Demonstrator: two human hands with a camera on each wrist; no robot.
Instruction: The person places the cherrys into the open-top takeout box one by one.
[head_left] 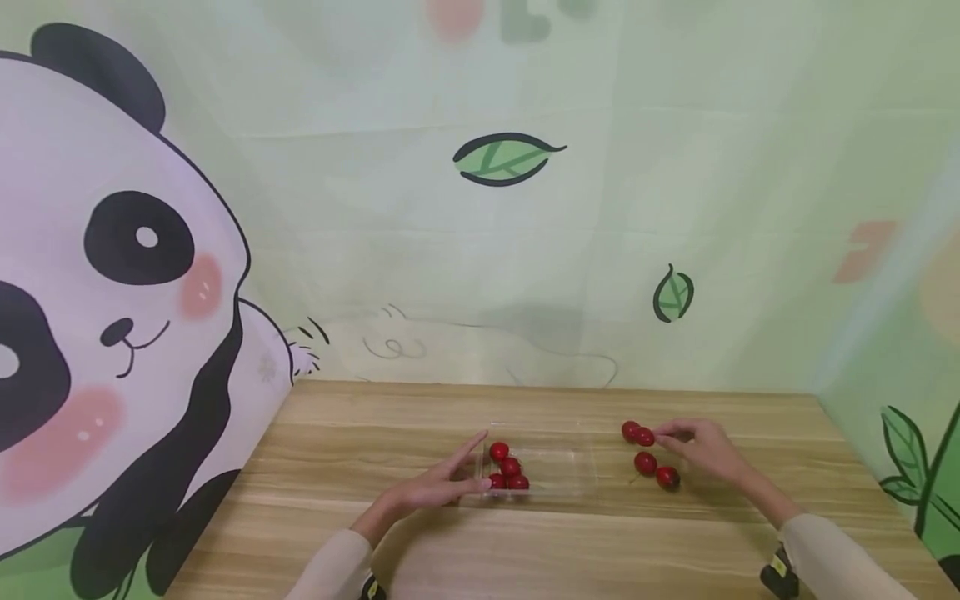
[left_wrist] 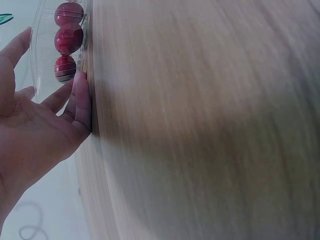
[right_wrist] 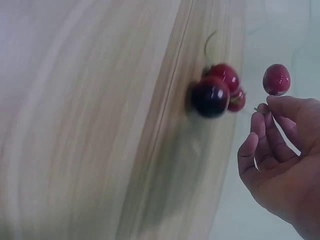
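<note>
My left hand [head_left: 429, 487] rests at the left end of a clear plastic box [head_left: 555, 473], its spread fingers [left_wrist: 82, 100] touching that end. Inside, several red cherries [head_left: 510, 467] are gathered at the box's left side; some show through its wall in the left wrist view. To the right of the box, my right hand [head_left: 701, 446] pinches the short stem of one cherry [right_wrist: 276, 79] between thumb and fingertips. That cherry hangs close by three others: a red one [head_left: 631, 431] behind, another [head_left: 645, 463] in front, and a darker cherry [head_left: 667, 477] nearest me.
The wood-grain table [head_left: 570, 550] ends at the back against a pale green cloth [head_left: 420, 250] printed with leaves and a large panda [head_left: 150, 317]. A thin stem [right_wrist: 207, 45] sticks up from the loose cherries.
</note>
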